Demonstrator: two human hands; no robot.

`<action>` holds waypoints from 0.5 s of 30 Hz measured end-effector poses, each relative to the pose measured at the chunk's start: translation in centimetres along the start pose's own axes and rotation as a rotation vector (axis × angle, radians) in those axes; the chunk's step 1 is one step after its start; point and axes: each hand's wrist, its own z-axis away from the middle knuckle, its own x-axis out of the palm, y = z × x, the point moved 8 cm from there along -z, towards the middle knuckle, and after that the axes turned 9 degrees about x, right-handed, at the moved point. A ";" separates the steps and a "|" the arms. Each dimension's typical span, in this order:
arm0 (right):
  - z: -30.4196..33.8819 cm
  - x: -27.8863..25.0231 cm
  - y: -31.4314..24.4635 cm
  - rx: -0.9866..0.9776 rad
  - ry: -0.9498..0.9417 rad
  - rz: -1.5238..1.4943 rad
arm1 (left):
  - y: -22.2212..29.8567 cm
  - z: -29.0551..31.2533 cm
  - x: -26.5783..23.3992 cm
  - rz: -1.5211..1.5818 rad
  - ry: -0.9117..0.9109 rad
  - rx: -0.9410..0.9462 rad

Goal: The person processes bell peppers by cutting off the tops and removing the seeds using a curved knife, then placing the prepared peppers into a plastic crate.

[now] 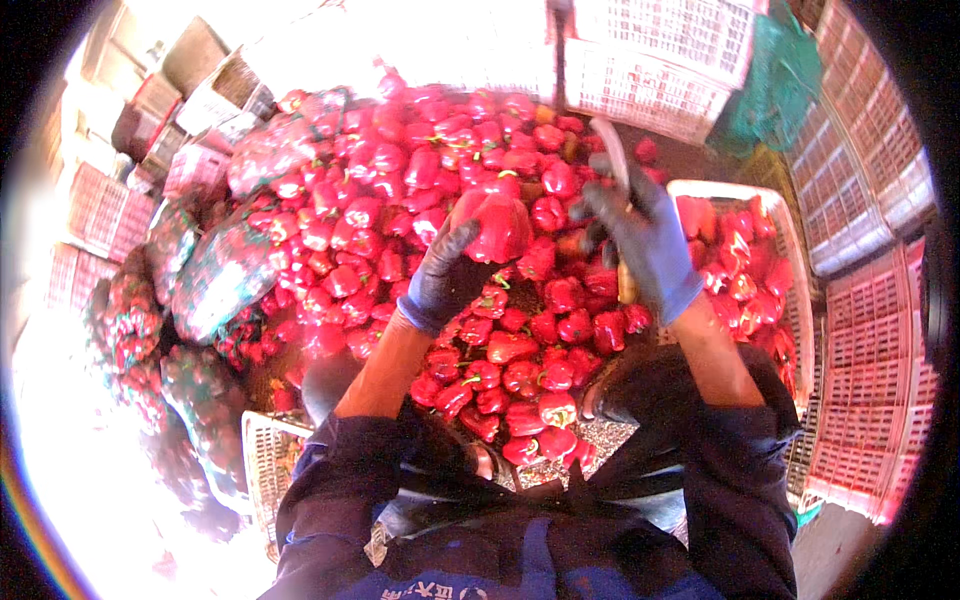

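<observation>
Left fingers (460, 240) cup a pepper (498, 228) (pepper heap (422, 168) around, crate (801, 300) beside).

Hands (450, 278) in dark gloves (645, 232) with blue cuffs (683, 299), navy sleeves (735, 470), blue garment front (538, 562) with white print (432, 590)

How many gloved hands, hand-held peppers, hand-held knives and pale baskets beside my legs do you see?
Gloved hands: 2, left hand and right hand
Held red pepper: 1
Held knife: 1
Pale baskets: 2, left basket and right basket
Total: 6
</observation>
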 end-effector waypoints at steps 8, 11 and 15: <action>3.1 10.2 1.7 -0.267 -0.240 0.231 | 5.5 5.1 -0.1 -0.217 0.001 0.243; 3.2 11.3 1.7 -0.411 -0.201 0.272 | 8.3 5.3 -2.4 -0.871 -0.011 0.419; 4.4 12.7 1.2 -0.381 -0.321 0.356 | 11.2 7.2 -2.4 -0.996 0.151 0.567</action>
